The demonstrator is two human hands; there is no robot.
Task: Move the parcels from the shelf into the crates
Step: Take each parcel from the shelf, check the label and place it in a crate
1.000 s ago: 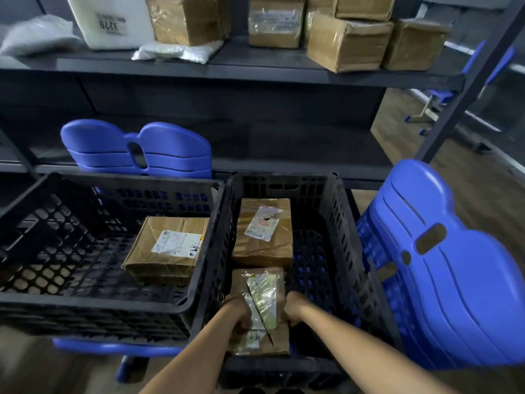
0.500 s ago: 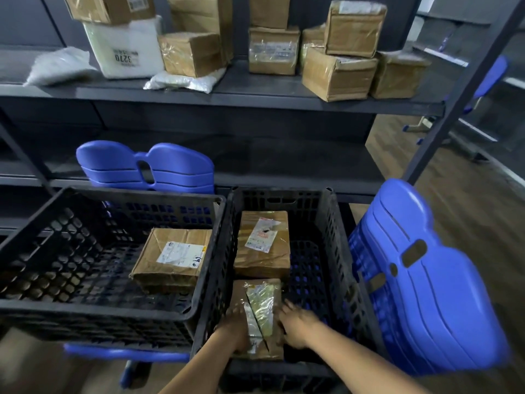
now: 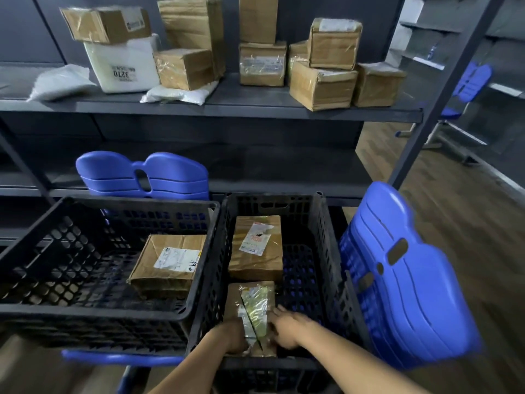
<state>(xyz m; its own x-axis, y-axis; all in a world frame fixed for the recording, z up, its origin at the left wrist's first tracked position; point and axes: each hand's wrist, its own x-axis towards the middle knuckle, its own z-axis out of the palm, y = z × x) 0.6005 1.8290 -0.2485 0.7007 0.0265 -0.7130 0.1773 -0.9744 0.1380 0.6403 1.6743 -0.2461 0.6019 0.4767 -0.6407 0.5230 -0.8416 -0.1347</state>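
Parcel (image 3: 251,305) sits at 6 o'clock in the right crate (image 3: 324,237); right hand (image 3: 287,327) touches its 3 o'clock edge, fingers loose, left hand (image 3: 231,336) at 9 o'clock, grip unclear tbh.

The parcel (image 3: 234,297) has its near end hidden under the left hand (image 3: 231,336) and right hand (image 3: 287,329); its label (image 3: 257,304), just beyond the fingers (image 3: 279,310), is blurred past reading.

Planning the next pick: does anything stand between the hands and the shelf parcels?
Nothing visible does. The left hand and right hand are low in the right crate, on the near parcel. The crate is open above, and the shelf front is open, with its parcels near the edge.
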